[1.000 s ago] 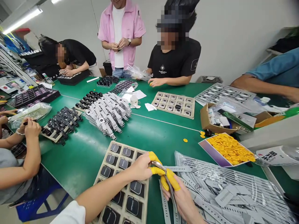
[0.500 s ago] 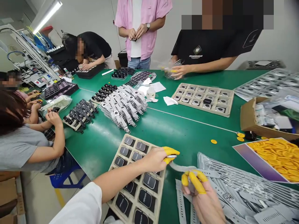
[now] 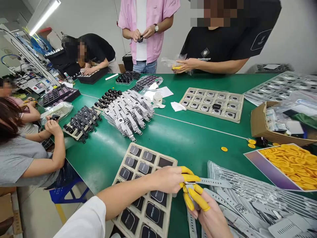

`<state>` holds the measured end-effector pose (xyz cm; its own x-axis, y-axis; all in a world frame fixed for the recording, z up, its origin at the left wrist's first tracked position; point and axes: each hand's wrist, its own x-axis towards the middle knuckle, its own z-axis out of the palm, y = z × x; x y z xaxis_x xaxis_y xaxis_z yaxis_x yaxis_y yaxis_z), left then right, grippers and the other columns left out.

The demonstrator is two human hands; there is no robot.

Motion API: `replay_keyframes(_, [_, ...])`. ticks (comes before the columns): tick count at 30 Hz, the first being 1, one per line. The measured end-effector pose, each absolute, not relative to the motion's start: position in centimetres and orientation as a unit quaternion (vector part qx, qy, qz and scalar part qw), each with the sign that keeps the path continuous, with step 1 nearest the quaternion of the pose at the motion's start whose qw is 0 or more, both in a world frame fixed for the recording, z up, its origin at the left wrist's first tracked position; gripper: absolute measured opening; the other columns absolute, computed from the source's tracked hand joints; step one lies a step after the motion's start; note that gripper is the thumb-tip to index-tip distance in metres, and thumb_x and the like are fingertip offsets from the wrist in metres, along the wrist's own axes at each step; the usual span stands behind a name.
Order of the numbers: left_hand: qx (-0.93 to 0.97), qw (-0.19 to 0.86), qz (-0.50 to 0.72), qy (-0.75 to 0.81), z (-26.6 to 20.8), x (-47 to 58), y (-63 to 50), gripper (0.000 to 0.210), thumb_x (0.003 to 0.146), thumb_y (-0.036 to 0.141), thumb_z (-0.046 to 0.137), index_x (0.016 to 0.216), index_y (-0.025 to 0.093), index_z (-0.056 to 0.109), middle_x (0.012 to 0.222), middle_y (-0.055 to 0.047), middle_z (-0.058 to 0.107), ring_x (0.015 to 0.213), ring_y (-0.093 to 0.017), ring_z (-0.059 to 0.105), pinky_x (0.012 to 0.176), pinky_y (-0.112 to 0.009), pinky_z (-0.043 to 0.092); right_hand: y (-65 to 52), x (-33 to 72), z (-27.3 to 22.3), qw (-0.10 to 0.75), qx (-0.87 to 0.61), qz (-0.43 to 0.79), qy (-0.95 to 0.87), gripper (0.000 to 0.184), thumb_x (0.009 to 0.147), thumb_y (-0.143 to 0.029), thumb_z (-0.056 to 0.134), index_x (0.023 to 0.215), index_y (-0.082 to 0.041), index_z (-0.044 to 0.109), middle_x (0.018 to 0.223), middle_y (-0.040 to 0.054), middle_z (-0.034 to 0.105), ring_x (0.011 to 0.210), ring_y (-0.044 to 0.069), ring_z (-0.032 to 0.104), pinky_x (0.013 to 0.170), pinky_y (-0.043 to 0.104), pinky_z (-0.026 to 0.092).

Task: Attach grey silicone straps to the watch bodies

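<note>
My hands now meet, where half a second ago a grey strap (image 3: 190, 188) stretched between them. My left hand (image 3: 170, 179) pinches a silver-edged piece (image 3: 190, 182) in its yellow-capped fingertips; my right hand (image 3: 209, 208) clasps the strap just below, fingers curled. My left forearm (image 3: 126, 195) reaches over the tray (image 3: 165, 162), my right hand comes up from below.

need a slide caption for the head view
Left hand and right hand, both wearing yellow finger cots, hold a gray strap beside a tray of dark square pieces.
</note>
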<state>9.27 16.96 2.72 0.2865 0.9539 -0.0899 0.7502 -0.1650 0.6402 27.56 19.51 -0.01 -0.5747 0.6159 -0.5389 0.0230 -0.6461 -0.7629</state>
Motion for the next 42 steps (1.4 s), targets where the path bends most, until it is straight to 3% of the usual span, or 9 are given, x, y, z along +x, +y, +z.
replay_keyframes(4, [0.745,0.296,0.159,0.576,3.1,9.3,16.9,0.058,0.090,0.006,0.044,0.145,0.019,0.055,0.149,-0.008,0.058,0.133,-0.021,0.060,0.113,-0.032,0.050,19.5,27.3,1.5,0.207,-0.431,0.804,-0.353,0.048,0.071,-0.064,0.084,0.080,-0.022,0.064,0.059,-0.0043,0.043,0.050,0.009,0.027,0.049,0.024,0.023])
replay_keyframes(12, [0.717,0.316,0.186,0.593,3.6,9.7,16.8,0.053,0.094,0.009,0.042,0.145,0.017,0.051,0.145,-0.013,0.057,0.129,-0.024,0.061,0.110,-0.041,0.053,20.4,27.6,1.4,0.209,-0.396,0.834,-0.322,0.040,0.078,-0.061,0.079,0.069,-0.026,0.062,0.059,-0.0013,0.037,0.049,0.013,0.025,0.049,0.033,0.022])
replay_keyframes(16, [0.727,0.327,0.206,0.568,4.5,9.9,16.7,0.048,0.103,0.025,0.039,0.149,0.013,0.046,0.138,-0.016,0.056,0.126,-0.023,0.060,0.110,-0.038,0.052,20.8,28.0,0.9,0.222,-0.385,0.840,-0.312,0.036,0.078,-0.056,0.080,0.070,-0.027,0.061,0.061,-0.0012,0.035,0.049,0.013,0.027,0.048,0.033,0.022])
replay_keyframes(23, [0.790,0.181,0.095,0.579,4.6,10.1,16.7,0.042,0.096,0.031,0.053,0.131,0.009,0.061,0.120,-0.019,0.062,0.111,-0.031,0.062,0.087,-0.041,0.060,20.2,27.6,0.8,0.217,-0.404,0.832,-0.312,0.051,0.073,-0.063,0.084,0.066,-0.023,0.054,0.058,-0.0057,0.032,0.048,0.009,0.019,0.050,0.027,0.015])
replay_keyframes(27, [0.793,0.210,0.134,0.555,4.5,9.6,16.7,0.035,0.099,0.024,0.046,0.128,0.010,0.061,0.116,-0.016,0.065,0.110,-0.026,0.063,0.100,-0.037,0.056,19.9,27.6,0.5,0.213,-0.380,0.848,-0.303,0.048,0.077,-0.061,0.082,0.070,-0.022,0.054,0.057,-0.0069,0.033,0.048,0.007,0.018,0.048,0.025,0.016])
replay_keyframes(32, [0.767,0.267,0.175,0.556,5.3,9.2,16.5,0.047,0.102,0.029,0.048,0.147,0.015,0.044,0.128,-0.015,0.064,0.110,-0.024,0.067,0.091,-0.033,0.057,20.9,28.4,-1.0,0.224,-0.351,0.815,-0.403,0.041,0.083,-0.063,0.075,0.082,-0.024,0.060,0.058,-0.0039,0.045,0.050,0.014,0.036,0.049,0.029,0.034])
replay_keyframes(35, [0.773,0.227,0.110,0.582,6.6,8.0,16.2,0.055,0.097,0.015,0.049,0.151,0.015,0.038,0.124,-0.014,0.067,0.107,-0.025,0.068,0.085,-0.033,0.056,21.8,28.8,-1.5,0.220,-0.364,0.714,-0.556,0.042,0.088,-0.066,0.066,0.092,-0.024,0.063,0.062,-0.0026,0.051,0.055,0.018,0.044,0.053,0.032,0.041])
replay_keyframes(38, [0.755,0.162,0.046,0.634,8.3,5.4,15.9,0.048,0.096,0.008,0.048,0.143,0.019,0.050,0.119,-0.010,0.069,0.103,-0.024,0.068,0.083,-0.033,0.053,22.5,28.8,-1.0,0.181,-0.349,0.594,-0.702,0.041,0.093,-0.062,0.058,0.090,-0.022,0.066,0.063,-0.0015,0.054,0.057,0.019,0.048,0.055,0.032,0.041])
replay_keyframes(42, [0.740,0.083,-0.030,0.667,9.3,1.9,15.7,0.031,0.096,0.004,0.046,0.112,0.020,0.068,0.111,-0.008,0.069,0.107,-0.025,0.062,0.090,-0.037,0.046,22.8,28.1,-0.8,0.200,-0.311,0.478,-0.796,0.035,0.098,-0.049,0.050,0.088,-0.022,0.069,0.079,0.0062,0.067,0.069,0.022,0.060,0.064,0.035,0.049])
